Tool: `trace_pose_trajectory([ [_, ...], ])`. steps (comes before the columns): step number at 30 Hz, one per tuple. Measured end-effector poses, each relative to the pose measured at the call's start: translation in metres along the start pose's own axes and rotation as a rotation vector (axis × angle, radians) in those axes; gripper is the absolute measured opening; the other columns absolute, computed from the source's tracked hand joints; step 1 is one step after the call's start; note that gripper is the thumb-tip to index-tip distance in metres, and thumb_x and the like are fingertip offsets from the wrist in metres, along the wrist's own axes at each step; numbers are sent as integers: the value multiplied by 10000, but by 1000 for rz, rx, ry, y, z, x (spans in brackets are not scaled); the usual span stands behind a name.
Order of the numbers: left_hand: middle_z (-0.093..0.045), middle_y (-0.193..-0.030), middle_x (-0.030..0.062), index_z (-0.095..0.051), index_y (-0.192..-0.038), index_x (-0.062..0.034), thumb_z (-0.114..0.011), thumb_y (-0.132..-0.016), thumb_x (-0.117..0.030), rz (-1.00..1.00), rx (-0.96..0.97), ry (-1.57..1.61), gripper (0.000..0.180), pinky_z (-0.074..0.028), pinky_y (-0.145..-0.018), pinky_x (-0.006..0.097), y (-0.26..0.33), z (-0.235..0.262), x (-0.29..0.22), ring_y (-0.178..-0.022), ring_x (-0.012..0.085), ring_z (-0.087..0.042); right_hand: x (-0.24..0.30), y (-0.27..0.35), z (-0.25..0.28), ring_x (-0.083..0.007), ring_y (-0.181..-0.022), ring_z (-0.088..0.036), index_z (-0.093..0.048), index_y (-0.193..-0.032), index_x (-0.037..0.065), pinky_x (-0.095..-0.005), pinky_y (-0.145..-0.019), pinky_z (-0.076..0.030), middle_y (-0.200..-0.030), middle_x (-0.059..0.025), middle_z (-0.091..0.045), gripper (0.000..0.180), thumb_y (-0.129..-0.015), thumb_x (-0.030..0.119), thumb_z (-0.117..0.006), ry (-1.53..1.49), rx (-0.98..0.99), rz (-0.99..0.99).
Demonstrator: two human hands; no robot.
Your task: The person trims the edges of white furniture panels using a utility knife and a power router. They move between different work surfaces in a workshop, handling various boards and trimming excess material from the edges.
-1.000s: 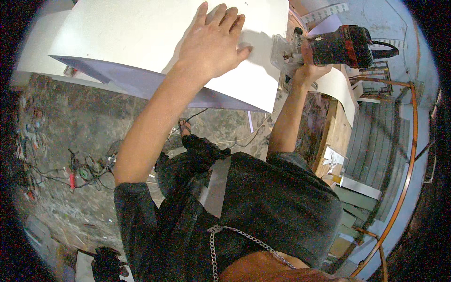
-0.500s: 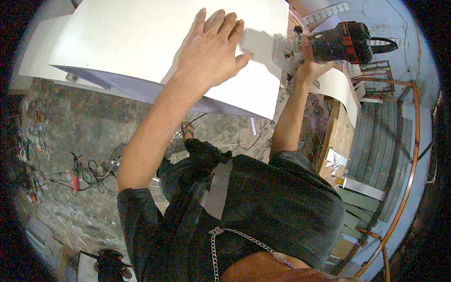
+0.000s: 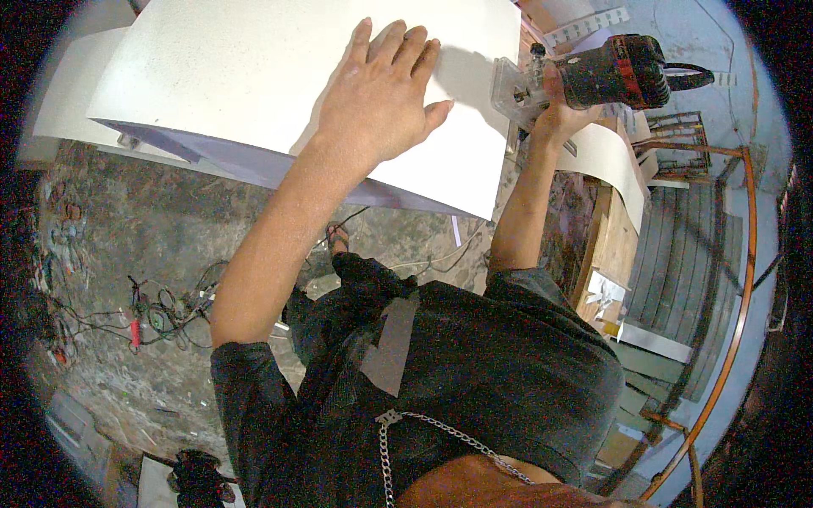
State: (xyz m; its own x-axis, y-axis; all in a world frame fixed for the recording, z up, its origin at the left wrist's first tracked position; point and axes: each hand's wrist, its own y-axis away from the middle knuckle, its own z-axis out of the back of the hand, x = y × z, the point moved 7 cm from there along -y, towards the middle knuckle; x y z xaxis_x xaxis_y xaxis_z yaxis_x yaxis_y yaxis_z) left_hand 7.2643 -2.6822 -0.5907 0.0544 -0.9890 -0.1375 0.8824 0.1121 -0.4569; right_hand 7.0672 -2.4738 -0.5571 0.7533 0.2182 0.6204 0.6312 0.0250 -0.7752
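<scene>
White panel (image 3: 254, 76) under flat, spread left hand (image 3: 377, 97) — right hand (image 3: 563, 110) fingers gripping trim router (image 3: 605, 72) at edge.

No packages, signs or screens anywhere in view; only a small pale label (image 3: 611, 59), too blurred to make out, on the dark red power tool (image 3: 614, 72).

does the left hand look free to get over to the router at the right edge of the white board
Probably yes. The left hand lies flat and empty on the white board, with bare board between it and the router, which the right hand grips.
</scene>
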Motion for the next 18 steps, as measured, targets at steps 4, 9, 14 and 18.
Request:
trace_pose_trajectory([
  [4, -425, -1549, 154, -447, -1483, -23, -449, -1017, -523, 1, 4, 0, 684, -216, -1232, 534, -1, 1, -1, -1461, 319, -352, -1, -6, 0, -176, -757, -663, -636, -1090, 11, -295, -667, -577, -943, -56, -672, 512, -684, 115, -932, 15, 78, 42],
  [9, -427, -1546, 154, -446, -1484, -27, -452, -1015, -523, 9, 13, -5, 682, -214, -1232, 536, 0, 0, 0, -1461, 319, -352, -4, -10, -3, -175, -818, -653, -628, -1110, -2, -299, -701, -574, -992, -61, -666, 520, -690, 99, -916, 27, 70, 118],
  [14, -436, -1538, 155, -459, -1474, -32, -467, -1010, -523, 2, -9, 8, 675, -217, -1229, 542, -2, 1, 0, -1457, 322, -357, -1, -16, -7, -171, -905, -640, -613, -1128, -3, -303, -746, -579, -1056, -72, -643, 516, -713, 121, -895, 144, 49, 154],
  [18, -441, -1534, 154, -465, -1469, -31, -471, -1008, -523, 12, 2, 8, 674, -218, -1227, 542, 0, -1, 1, -1456, 321, -361, 29, -6, -31, -176, -902, -635, -615, -1129, -7, -307, -778, -582, -1036, -68, -639, 511, -717, 125, -887, -58, 106, 116],
])
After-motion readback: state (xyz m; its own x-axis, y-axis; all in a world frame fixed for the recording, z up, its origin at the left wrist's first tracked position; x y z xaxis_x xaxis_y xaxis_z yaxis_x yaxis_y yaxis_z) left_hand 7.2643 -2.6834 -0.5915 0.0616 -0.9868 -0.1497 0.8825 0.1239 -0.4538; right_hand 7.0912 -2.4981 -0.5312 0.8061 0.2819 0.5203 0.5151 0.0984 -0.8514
